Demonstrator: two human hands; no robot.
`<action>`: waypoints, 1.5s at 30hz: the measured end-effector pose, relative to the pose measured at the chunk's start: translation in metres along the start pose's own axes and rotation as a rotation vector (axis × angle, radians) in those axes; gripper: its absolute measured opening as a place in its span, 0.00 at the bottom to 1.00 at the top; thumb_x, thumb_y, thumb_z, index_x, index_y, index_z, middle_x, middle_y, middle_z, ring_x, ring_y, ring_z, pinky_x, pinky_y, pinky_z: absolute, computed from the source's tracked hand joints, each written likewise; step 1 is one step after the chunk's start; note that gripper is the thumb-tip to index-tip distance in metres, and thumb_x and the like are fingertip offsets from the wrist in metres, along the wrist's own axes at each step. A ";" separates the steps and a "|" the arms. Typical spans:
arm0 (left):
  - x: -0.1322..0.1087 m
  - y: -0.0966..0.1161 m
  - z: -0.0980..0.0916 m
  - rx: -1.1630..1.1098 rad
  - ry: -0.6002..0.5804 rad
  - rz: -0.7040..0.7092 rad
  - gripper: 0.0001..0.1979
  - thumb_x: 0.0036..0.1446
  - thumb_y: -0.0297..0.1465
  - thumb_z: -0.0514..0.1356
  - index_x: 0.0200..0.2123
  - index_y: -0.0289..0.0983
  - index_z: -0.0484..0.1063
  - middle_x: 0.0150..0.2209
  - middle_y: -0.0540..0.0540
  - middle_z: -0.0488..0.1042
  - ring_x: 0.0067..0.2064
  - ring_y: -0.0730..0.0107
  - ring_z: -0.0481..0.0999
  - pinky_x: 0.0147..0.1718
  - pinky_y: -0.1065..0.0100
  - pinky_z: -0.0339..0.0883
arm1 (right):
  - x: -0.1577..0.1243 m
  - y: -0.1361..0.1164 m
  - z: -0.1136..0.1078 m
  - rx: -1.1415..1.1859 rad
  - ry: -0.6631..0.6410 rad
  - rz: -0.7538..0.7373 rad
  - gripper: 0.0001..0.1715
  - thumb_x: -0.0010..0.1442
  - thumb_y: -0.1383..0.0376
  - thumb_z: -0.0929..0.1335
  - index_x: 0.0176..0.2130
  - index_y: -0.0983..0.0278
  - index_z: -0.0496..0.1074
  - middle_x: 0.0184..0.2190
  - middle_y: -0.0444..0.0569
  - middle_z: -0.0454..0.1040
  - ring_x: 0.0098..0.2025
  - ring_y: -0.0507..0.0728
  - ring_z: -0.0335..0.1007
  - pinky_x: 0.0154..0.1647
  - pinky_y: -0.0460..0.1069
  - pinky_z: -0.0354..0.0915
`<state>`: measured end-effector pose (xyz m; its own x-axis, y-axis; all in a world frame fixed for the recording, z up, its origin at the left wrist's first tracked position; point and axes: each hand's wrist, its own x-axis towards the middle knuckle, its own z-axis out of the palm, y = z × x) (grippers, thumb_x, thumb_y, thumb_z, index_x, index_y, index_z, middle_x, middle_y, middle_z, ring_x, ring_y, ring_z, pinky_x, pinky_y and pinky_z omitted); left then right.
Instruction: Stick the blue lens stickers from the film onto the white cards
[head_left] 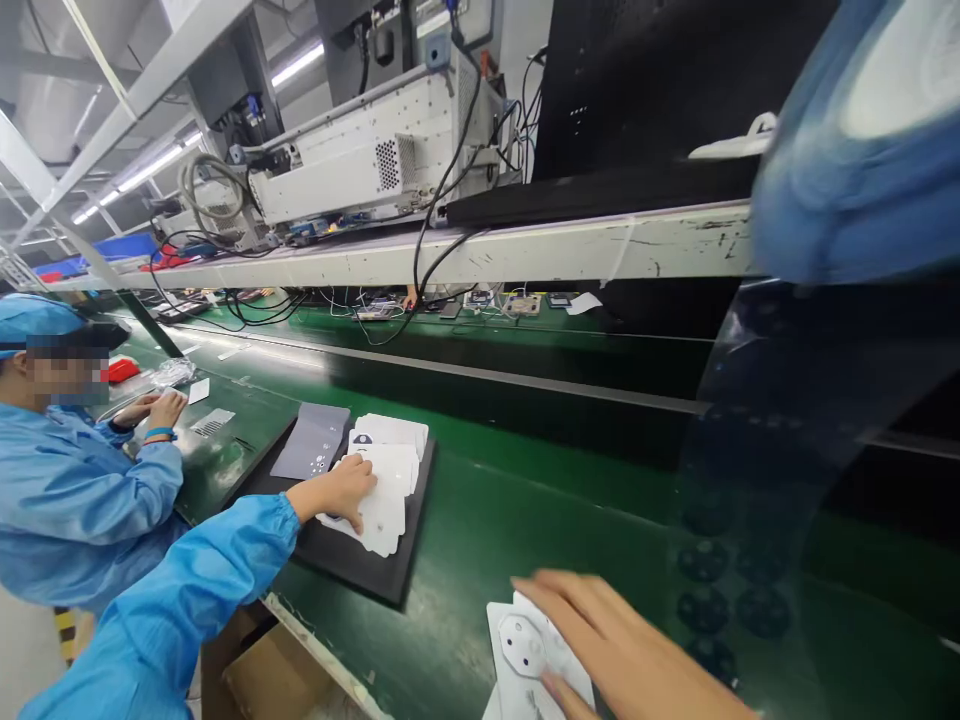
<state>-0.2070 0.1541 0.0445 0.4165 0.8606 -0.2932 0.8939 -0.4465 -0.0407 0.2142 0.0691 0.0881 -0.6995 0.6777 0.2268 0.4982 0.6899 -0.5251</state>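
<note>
My left hand (341, 490) reaches to a pile of thin white plates (388, 500) and touches the top ones, thumb and fingers apart. The plates overlap unevenly on a black tray (367, 570), beside a grey sheet (311, 440) with small holes. At the bottom of the view, my right hand (600, 640) is closed over a white plate (502, 640), its fingers across the far side and its thumb near the front. An octagonal white piece with dark holes (523, 645) sits on that plate. Another white edge shows under it.
At the left, a co-worker in blue (82, 500) handles something small at the green bench (465, 560). A shelf beam (525, 255) with machinery and hanging cables crosses above. A clear plastic sheet with dark discs (742, 560) hangs at the right, below a blurred blue object (855, 150).
</note>
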 end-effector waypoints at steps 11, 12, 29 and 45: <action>0.006 -0.022 0.001 0.025 0.142 -0.090 0.23 0.65 0.40 0.62 0.60 0.37 0.68 0.63 0.39 0.66 0.61 0.51 0.69 0.58 0.45 0.66 | 0.308 0.007 0.057 -0.231 -0.162 0.182 0.19 0.70 0.57 0.69 0.56 0.64 0.71 0.53 0.53 0.73 0.49 0.60 0.74 0.49 0.59 0.74; 0.006 -0.019 0.002 0.035 0.139 -0.102 0.23 0.65 0.40 0.62 0.59 0.37 0.68 0.62 0.39 0.67 0.60 0.51 0.70 0.57 0.45 0.67 | 0.312 0.013 0.070 -0.232 -0.157 0.193 0.19 0.70 0.57 0.69 0.56 0.64 0.71 0.54 0.53 0.73 0.50 0.61 0.74 0.49 0.59 0.74; -0.031 0.031 0.028 0.072 0.299 -0.268 0.14 0.64 0.27 0.61 0.53 0.35 0.69 0.54 0.39 0.71 0.53 0.55 0.73 0.50 0.52 0.69 | 0.312 0.036 0.119 -0.236 -0.362 -0.044 0.20 0.70 0.54 0.69 0.53 0.65 0.72 0.49 0.52 0.75 0.47 0.60 0.75 0.49 0.59 0.73; -0.017 0.001 0.065 -0.526 0.770 -0.527 0.44 0.49 0.33 0.73 0.66 0.38 0.57 0.63 0.35 0.62 0.63 0.46 0.66 0.62 0.47 0.62 | 0.261 0.028 0.097 0.069 -0.473 -0.185 0.36 0.60 0.50 0.74 0.63 0.60 0.67 0.56 0.50 0.76 0.55 0.61 0.74 0.55 0.51 0.67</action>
<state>-0.2236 0.1232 -0.0125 -0.2144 0.9191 0.3306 0.8744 0.0298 0.4842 -0.0043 0.2400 0.0527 -0.9360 0.3455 -0.0670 0.3204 0.7580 -0.5682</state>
